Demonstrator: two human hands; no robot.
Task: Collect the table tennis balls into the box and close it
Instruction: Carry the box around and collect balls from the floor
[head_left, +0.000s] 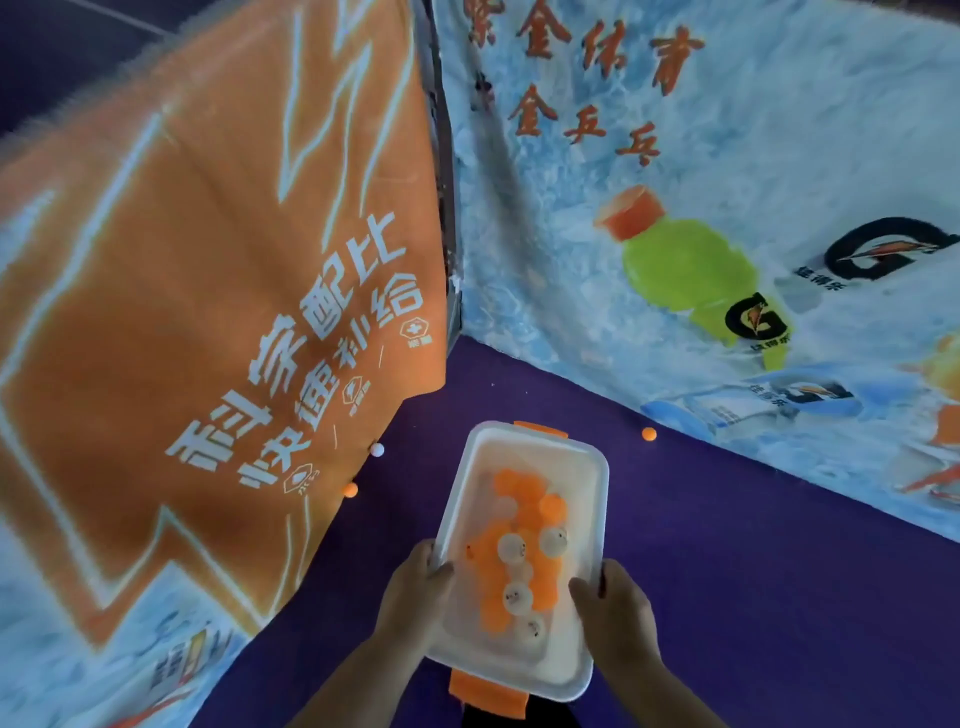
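So the box (597, 478) sits low in the middle of the view, on the purple floor (753, 571), long side running away from the person. It's a cloudy white plastic tub with rounded corners and a fat rim. There's an orange latch (540, 429) at the far end and another orange latch (488, 693) at the near end. Inside is a pile of table tennis balls (511, 548), mostly orange with a few white ones. They look hazy, so I honestly can't tell if the lid is seated or not.

The left hand (415, 587) grips the near left edge and the right hand (618, 608) grips the near right edge. Both sets of fingers are clamped on the rim, thumbs on top.

Loose stuff around it:
- a white ball (377, 450) at about 10 o'clock from the box
- an orange ball (350, 490) closer to 9 o'clock; both sit right at the foot of the fuzzy orange banner (208, 312)
- another orange ball (649, 434) between 1 and 2 o'clock, just beside the icy blue banner (753, 130) with a green bottle print (685, 265)

The two banners meet in a corner at 12 o'clock.
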